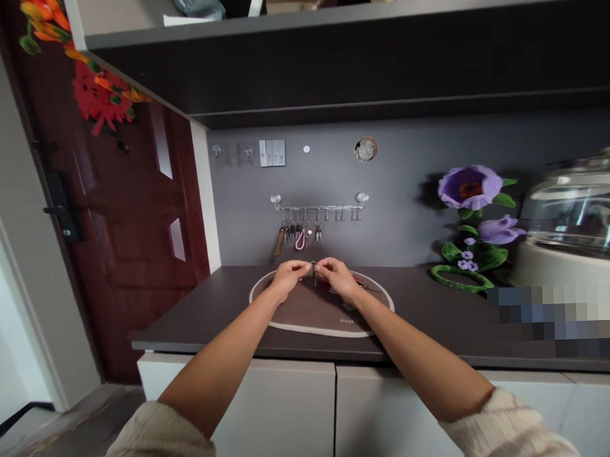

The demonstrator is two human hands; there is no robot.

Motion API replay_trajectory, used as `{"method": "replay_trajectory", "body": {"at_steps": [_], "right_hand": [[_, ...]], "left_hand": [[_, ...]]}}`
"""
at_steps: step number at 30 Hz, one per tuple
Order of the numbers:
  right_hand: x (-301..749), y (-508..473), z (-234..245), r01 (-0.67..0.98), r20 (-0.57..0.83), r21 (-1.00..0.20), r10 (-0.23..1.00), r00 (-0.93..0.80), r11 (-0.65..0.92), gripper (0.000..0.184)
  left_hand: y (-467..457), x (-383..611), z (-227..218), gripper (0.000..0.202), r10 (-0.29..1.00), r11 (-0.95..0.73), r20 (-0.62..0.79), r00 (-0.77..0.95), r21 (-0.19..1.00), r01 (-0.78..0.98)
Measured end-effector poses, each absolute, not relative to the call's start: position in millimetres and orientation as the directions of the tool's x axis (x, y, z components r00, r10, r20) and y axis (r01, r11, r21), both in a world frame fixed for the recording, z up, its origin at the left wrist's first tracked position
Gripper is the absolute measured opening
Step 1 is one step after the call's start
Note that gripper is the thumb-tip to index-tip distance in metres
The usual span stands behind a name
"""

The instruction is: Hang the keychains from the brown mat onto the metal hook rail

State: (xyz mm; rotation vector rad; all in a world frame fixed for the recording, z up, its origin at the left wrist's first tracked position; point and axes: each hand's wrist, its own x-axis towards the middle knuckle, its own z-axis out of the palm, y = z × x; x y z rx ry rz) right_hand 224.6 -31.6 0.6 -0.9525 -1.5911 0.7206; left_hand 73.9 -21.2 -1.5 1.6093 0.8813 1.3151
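Observation:
Both my arms reach out over a brown oval mat (308, 315) on a dark counter (198, 319). My left hand (288, 277) and my right hand (338, 278) meet above the mat, fingers pinched together on a small key or key ring (314, 271) that hangs between them. Something red (357, 280) lies on the mat just behind my right hand. On the wall behind, a metal hook rail (317, 207) carries several keys and a pink loop (300, 239).
A dark red door (129, 214) with red and orange decorations stands at the left. A purple flower ornament (472, 216) and a white appliance with a glass lid (575, 226) sit on the counter at the right. White cabinet doors (291, 415) are below, a shelf above.

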Motion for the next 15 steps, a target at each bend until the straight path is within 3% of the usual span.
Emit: {"method": "replay_trajectory", "body": {"at_steps": [9, 15], "right_hand": [[241.4, -12.6, 44.2, 0.071, 0.418, -0.908, 0.905, 0.077, 0.413, 0.009], [244.6, 8.5, 76.0, -0.015, 0.37, -0.925, 0.906, 0.205, 0.381, 0.004]], "left_hand": [[1.1, 101.4, 25.0, 0.021, 0.927, -0.371, 0.374, -0.006, 0.92, 0.129], [13.7, 111.2, -2.5, 0.025, 0.845, -0.503, 0.535, 0.024, 0.777, 0.379]]}}
